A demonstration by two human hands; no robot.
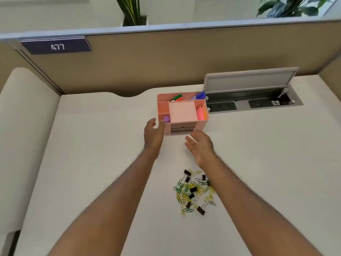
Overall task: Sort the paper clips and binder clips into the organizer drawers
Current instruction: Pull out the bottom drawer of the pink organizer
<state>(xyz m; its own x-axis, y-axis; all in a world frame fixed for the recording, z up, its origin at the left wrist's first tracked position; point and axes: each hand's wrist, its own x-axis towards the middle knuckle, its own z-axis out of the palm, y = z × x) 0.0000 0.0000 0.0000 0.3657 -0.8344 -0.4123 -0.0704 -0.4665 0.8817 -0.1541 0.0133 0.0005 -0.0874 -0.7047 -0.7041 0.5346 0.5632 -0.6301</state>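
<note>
Hands reached empty and spread toward the organizer (182, 112): left hand (154, 133) at its side, right hand (201, 145) before its shut drawers (182, 127), apparently to open them; clips (193, 191) waited behind.

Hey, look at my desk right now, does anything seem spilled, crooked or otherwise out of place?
Yes: a mixed pile of paper clips and black binder clips lies loose on the desk, in front of the pink organizer. Behind it, the power outlet hatch stands open. Both hands are empty.
</note>
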